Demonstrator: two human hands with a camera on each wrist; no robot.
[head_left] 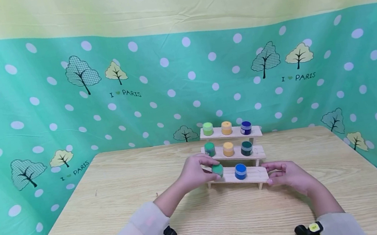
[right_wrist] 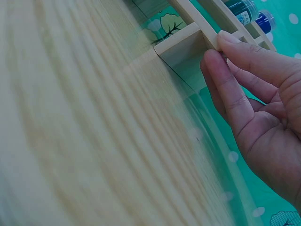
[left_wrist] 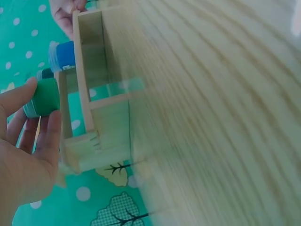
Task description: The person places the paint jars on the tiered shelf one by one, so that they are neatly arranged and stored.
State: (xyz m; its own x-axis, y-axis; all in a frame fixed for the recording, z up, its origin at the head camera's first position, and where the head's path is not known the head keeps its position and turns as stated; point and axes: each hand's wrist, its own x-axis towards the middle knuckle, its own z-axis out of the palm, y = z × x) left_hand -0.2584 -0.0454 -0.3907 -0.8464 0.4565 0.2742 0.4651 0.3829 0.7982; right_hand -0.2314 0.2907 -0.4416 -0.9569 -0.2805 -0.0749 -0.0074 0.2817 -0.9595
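My left hand point(head_left: 196, 171) grips a small green paint jar point(head_left: 217, 170) between thumb and fingers, over the left end of the bottom shelf of a three-step wooden rack point(head_left: 255, 174). In the left wrist view, the thumb lies on one side of this jar and the fingertips on the other. A blue paint jar point(head_left: 240, 171) stands near the middle of the same shelf. At that shelf's right end, my right hand point(head_left: 290, 177) pinches the board's corner; the right wrist view shows its thumb point(right_wrist: 235, 44) on top and a finger beneath.
The middle shelf holds a green jar point(head_left: 209, 149), an orange-yellow jar point(head_left: 228, 149) and a dark green jar point(head_left: 246, 148). On the top shelf are light green point(head_left: 207, 129), orange point(head_left: 226, 127) and dark blue point(head_left: 245, 127) jars. Behind the wooden table point(head_left: 127, 175) hangs a dotted curtain point(head_left: 154, 82).
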